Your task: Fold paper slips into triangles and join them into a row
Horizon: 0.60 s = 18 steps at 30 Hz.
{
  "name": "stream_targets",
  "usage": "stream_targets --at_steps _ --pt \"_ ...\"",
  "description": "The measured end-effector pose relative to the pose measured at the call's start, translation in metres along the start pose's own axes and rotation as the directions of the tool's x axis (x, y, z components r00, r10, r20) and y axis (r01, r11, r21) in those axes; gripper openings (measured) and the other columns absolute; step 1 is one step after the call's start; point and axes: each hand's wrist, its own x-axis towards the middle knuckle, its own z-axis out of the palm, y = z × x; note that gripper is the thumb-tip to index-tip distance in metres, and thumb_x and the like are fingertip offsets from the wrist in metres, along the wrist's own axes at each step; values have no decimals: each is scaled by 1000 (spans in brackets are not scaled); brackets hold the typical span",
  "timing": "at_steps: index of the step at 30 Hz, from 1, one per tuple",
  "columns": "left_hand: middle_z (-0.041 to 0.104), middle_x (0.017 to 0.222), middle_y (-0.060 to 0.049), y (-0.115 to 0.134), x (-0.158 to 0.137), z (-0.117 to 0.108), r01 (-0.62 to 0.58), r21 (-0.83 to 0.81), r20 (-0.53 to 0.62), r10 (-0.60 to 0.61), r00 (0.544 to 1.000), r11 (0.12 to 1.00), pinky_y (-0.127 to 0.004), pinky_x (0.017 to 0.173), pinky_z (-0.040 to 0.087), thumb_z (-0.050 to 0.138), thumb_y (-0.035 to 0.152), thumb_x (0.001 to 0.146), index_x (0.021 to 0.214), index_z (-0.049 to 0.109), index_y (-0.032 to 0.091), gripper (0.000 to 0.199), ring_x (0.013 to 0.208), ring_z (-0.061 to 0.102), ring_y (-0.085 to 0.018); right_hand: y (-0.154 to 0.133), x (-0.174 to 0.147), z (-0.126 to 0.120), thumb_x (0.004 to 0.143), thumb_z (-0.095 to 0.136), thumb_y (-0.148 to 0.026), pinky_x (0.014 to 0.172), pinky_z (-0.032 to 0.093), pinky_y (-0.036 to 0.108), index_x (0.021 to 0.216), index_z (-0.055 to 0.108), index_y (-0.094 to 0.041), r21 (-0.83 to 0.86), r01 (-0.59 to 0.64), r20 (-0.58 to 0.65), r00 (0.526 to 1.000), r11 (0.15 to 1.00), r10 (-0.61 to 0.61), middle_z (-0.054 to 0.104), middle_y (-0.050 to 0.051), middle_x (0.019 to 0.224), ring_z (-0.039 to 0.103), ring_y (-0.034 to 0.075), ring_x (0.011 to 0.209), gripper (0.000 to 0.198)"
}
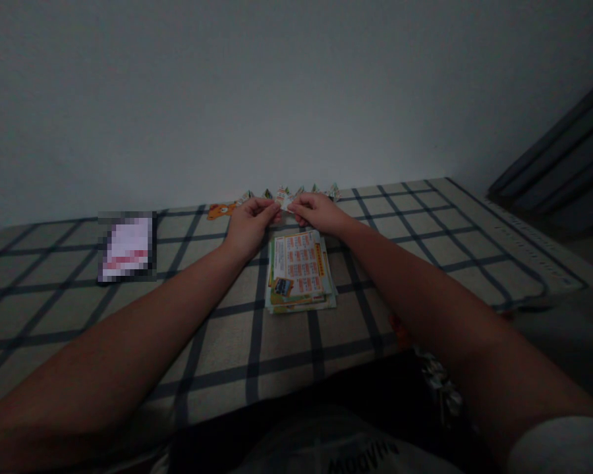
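Note:
Near the far edge of the table, a small folded piece of printed paper [283, 197] is pinched between both hands. My left hand [253, 222] grips its left side with thumb and fingers. From the other side, my right hand [319, 212] pinches its right corner. Several small folded paper shapes [334, 191] stand in a row along the wall, partly hidden behind my hands. Closer to me than the hands lies a stack of printed paper sheets [301, 266], with rows of orange and white print on the top one.
A checked cloth [227, 342] with dark stripes covers the table. A dark-edged device with a blurred screen [127, 245] lies on the left. Behind the table rises a plain wall [277, 92]. Dark curtain fabric [563, 145] hangs at the right.

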Motion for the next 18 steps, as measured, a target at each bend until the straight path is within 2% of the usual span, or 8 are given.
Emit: stream_targets --at_steps 5,8,12,18 --pt "71 79 -1 -1 1 0 -5 -26 -15 4 1000 1000 -25 70 54 80 32 74 84 69 18 21 67 64 -11 3 2 0 106 44 -24 58 44 22 74 55 -17 21 -21 76 997 1000 19 58 -1 66 55 10 57 35" --pt "71 76 0 -2 2 1 -11 -5 -13 11 1000 1000 -26 69 55 79 30 74 82 67 17 19 64 63 -11 2 2 1 106 43 -22 58 43 22 75 52 -17 -73 -7 50 999 997 10 57 -2 66 54 10 56 33" --pt "70 74 0 -4 4 0 -18 -1 -12 18 1000 1000 -25 66 55 80 28 73 78 65 18 20 62 63 -11 -1 0 1 105 44 -20 60 39 23 72 50 -18 -210 63 1 998 976 -64 53 -2 64 49 10 57 34" --pt "70 76 1 -10 6 -2 -16 -59 1 16 1000 998 -24 66 55 82 31 73 81 65 18 23 63 64 -10 -1 -3 0 106 44 -29 64 38 25 69 50 -18 -206 77 41 997 975 -70 52 -2 62 49 11 60 39"
